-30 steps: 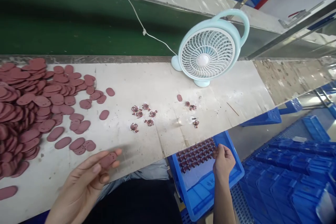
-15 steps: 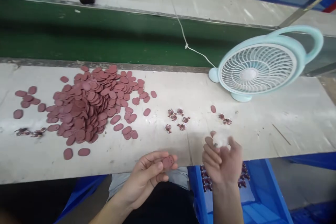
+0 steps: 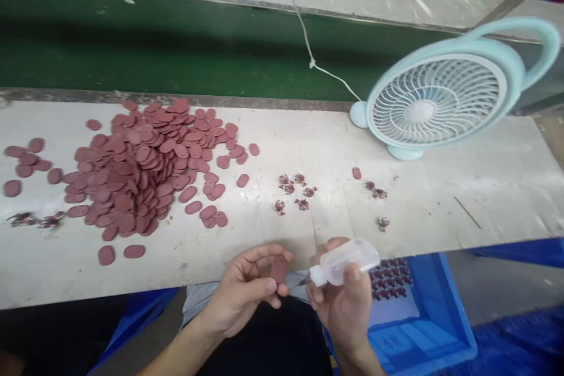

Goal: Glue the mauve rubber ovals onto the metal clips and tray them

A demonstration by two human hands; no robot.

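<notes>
My left hand [image 3: 247, 291] pinches a dark red oval disc [image 3: 278, 269] by its edge, just above my lap. In my right hand [image 3: 346, 305] lies a translucent squeeze bottle [image 3: 352, 259] with a white cap and a thin dark nozzle. The nozzle tip points left, close to the disc; whether they touch I cannot tell. On the bench, a large heap of similar discs [image 3: 127, 173] lies to the left. Small dark, shiny pieces [image 3: 288, 189] are grouped ahead of my hands, and another such piece [image 3: 383, 224] lies to the right.
A light blue fan [image 3: 440, 103] stands at the bench's right, its white cord [image 3: 335, 77] running up and back. Below the front edge, a blue crate [image 3: 445, 299] holds rows of small dark pieces. A thin stick [image 3: 467, 212] lies at right.
My right hand has moved left and down, bringing the bottle to the disc in my left hand. A small dark piece now lies on the bench where that hand was. The view has shifted slightly.
</notes>
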